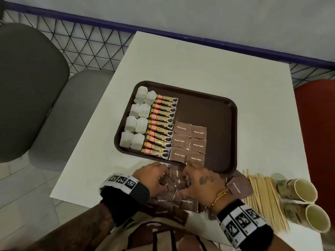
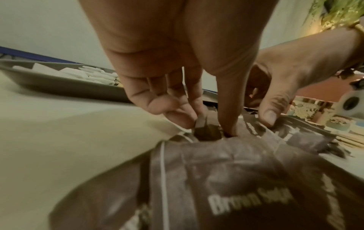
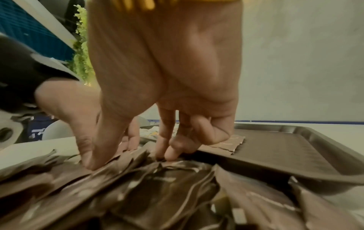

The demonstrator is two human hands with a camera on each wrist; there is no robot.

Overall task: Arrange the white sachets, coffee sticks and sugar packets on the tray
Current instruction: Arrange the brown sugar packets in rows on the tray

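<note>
A brown tray [image 1: 233, 113] lies on the white table [image 1: 199, 66]. Its left side holds two columns of white sachets [image 1: 137, 120], then a column of coffee sticks [image 1: 161, 124], then two columns of brown sugar packets [image 1: 188, 142]. A loose pile of sugar packets [image 1: 174, 201] lies at the table's near edge, in front of the tray. Both hands are in this pile. My left hand [image 1: 159, 180] pinches a packet [image 2: 202, 123] between curled fingers and thumb. My right hand [image 1: 192, 178] has its thumb [image 3: 92, 161] and curled fingers [image 3: 167, 154] closed on packets in the pile.
Wooden stirrers [image 1: 262, 196] and two paper cups [image 1: 299, 189] lie on their sides at the table's near right. Grey chairs [image 1: 27, 87] stand to the left and a red seat [image 1: 319, 124] to the right. The tray's right half [image 1: 213, 120] is bare.
</note>
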